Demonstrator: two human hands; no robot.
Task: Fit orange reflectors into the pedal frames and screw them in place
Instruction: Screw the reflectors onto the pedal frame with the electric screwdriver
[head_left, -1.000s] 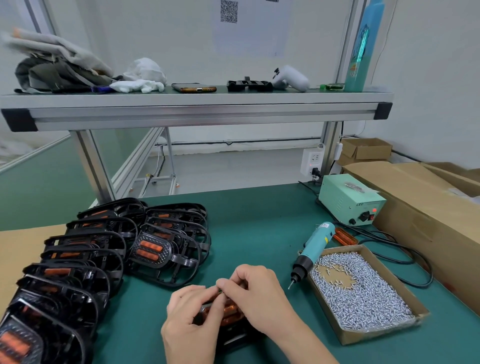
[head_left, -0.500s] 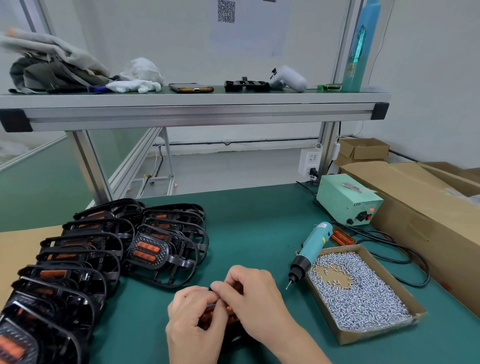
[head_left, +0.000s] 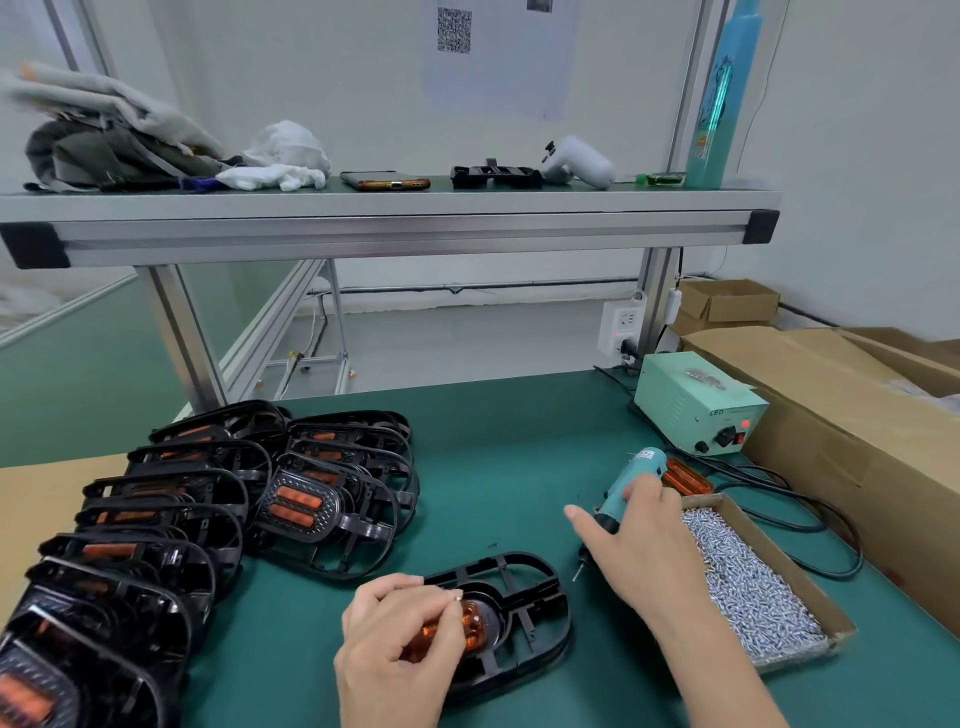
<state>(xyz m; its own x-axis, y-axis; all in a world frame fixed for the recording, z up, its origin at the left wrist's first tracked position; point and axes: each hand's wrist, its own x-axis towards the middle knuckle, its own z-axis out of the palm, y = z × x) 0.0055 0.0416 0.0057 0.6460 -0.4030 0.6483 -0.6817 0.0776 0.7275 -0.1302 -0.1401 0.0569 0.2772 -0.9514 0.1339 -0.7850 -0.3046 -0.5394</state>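
Observation:
A black pedal frame (head_left: 524, 592) lies flat on the green mat near the front edge, with an orange reflector (head_left: 471, 626) seated in its left half. My left hand (head_left: 400, 654) rests over that reflector and pinches a small silver screw (head_left: 457, 598) between thumb and fingertip. To the right, my right hand (head_left: 641, 540) lies over the teal electric screwdriver (head_left: 636, 475). Its fingers curl round the tool's body while the index finger points left. The driver's bit (head_left: 577, 570) pokes out below the hand, just right of the frame.
A cardboard tray of silver screws (head_left: 753, 587) sits right of my right hand. A loose orange reflector (head_left: 688, 478), a green power box (head_left: 696, 405) with black cables and a long carton (head_left: 857, 447) lie behind. Several finished pedals (head_left: 208, 499) crowd the left. A metal shelf (head_left: 389, 228) spans overhead.
My right hand left the pedal and moved right onto the screwdriver. The pedal frame and reflector, earlier covered by both hands, now show. My left hand stays on the reflector.

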